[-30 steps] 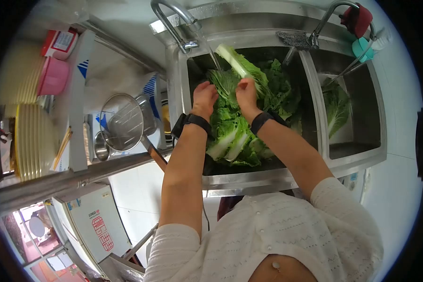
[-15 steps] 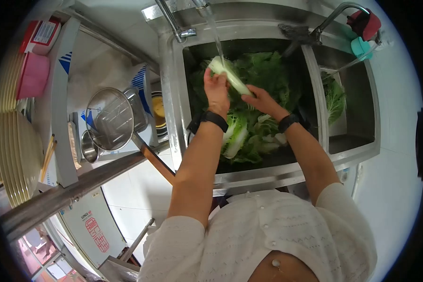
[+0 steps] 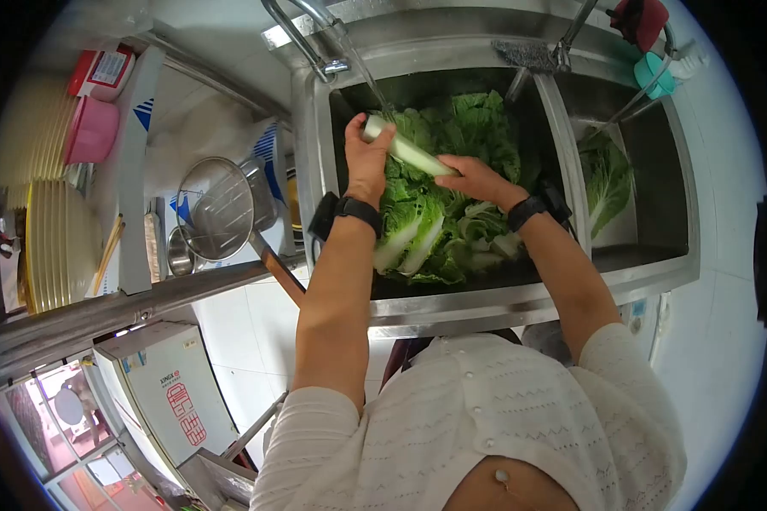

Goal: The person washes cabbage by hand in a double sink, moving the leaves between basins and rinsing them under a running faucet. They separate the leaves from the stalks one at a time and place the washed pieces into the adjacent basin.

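Observation:
A pale green-white cabbage stalk [image 3: 413,156] is held at a slant over the larger sink basin. My left hand [image 3: 367,153] is closed round its upper left end, and my right hand [image 3: 477,179] grips the lower right end. Beside the stalk's upper end, water runs down from the faucet [image 3: 339,30]. Below and around both hands, green cabbage leaves [image 3: 426,234] fill much of the basin. Another leaf [image 3: 605,187] lies in the smaller basin on the right.
A mesh strainer [image 3: 216,209] with a wooden handle is left of the sink [image 3: 452,313]. Stacked plates [image 3: 55,247], a pink container [image 3: 92,129] and chopsticks [image 3: 109,254] are on the left shelf. A scrubber [image 3: 524,55] and teal cup [image 3: 654,75] are behind the basins.
The view has shifted. My left hand and the stalk have moved slightly left and down relative to the faucet, and the stalk's upper end now lies beside the water stream.

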`<state>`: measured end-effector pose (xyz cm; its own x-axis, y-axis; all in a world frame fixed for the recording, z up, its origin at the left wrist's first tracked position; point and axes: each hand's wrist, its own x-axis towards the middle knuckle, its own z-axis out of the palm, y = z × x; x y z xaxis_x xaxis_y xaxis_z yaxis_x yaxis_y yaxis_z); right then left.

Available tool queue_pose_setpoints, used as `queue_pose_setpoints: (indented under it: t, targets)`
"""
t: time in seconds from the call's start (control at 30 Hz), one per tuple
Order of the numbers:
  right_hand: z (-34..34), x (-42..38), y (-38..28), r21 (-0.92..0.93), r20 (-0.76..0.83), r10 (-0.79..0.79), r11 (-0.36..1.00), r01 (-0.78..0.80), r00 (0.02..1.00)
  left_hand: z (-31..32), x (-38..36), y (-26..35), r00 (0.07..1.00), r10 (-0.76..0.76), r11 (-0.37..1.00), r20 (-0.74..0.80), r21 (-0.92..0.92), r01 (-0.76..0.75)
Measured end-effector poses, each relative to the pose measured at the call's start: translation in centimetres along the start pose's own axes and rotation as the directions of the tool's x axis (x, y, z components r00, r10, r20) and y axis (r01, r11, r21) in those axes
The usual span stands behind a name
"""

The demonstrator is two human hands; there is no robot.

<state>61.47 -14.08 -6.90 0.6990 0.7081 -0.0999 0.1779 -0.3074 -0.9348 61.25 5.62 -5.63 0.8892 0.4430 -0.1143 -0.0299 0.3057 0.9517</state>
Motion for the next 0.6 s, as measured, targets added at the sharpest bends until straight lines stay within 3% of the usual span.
queue_pose_setpoints:
  t: [0.03,0.1,0.17,0.2,0.27,0.3,0.37,0.43,0.47,0.5,0.57,0.6]
  targets:
    - [-0.4,0.2,-0.4,0.002,-0.001,-0.006,1.000,0.006,1.000,-0.4,0.0,0.5,0.995,0.094,0.962,0.036,0.255,-0.100]
    - [-1.3,1.0,-1.6,-0.479,-0.146,-0.230,0.867,0.134,0.962,-1.7,0.1,3.0,0.998,0.041,0.939,0.037,0.340,-0.051]
    - [-3.6,1.8,-7.7,-0.483,-0.127,-0.164,0.871,0.083,0.978,-2.8,0.0,6.9,0.971,-0.233,0.947,0.059,0.238,0.213]
    - [-4.1,2.5,-9.4,-0.483,-0.128,-0.177,0.871,0.095,0.976,-3.9,0.3,7.4,0.958,-0.243,0.970,0.152,0.026,0.242]
    - [-4.4,3.4,-11.4,-0.743,-0.156,-0.455,0.639,0.200,0.877,-4.0,-0.9,9.3,0.946,-0.236,0.966,0.222,-0.049,0.253]
    - [-4.1,3.7,-11.4,-0.742,-0.156,-0.464,0.638,0.206,0.872,-4.0,-1.6,10.3,0.927,-0.230,0.952,0.295,-0.129,0.277]
    - [-2.5,4.5,-10.0,-0.798,-0.497,-0.548,0.593,-0.106,0.673,-3.2,-2.7,10.3,0.950,-0.220,0.959,0.223,-0.127,0.252]
    - [-0.1,4.8,-7.3,-0.734,-0.542,-0.459,0.666,-0.130,0.704,-3.7,-2.9,8.3,0.936,-0.254,0.963,0.245,-0.022,0.267]
    - [1.4,4.9,-5.6,-0.356,-0.538,-0.189,0.934,-0.019,0.821,-3.6,-3.2,7.4,0.946,-0.267,0.957,0.183,-0.067,0.283]
    - [2.7,4.9,-4.4,0.117,-0.394,0.047,0.993,-0.001,0.918,-3.5,-3.5,6.4,0.943,-0.277,0.953,0.184,-0.071,0.294]
    - [5.0,4.5,-4.3,0.415,-0.324,0.191,0.909,-0.042,0.926,-3.4,-4.0,4.1,0.953,-0.303,0.936,-0.010,-0.193,0.295]
    - [5.6,4.2,-4.7,0.517,-0.291,0.252,0.853,-0.070,0.923,-3.6,-4.4,2.9,0.951,-0.307,0.933,0.019,-0.192,0.305]
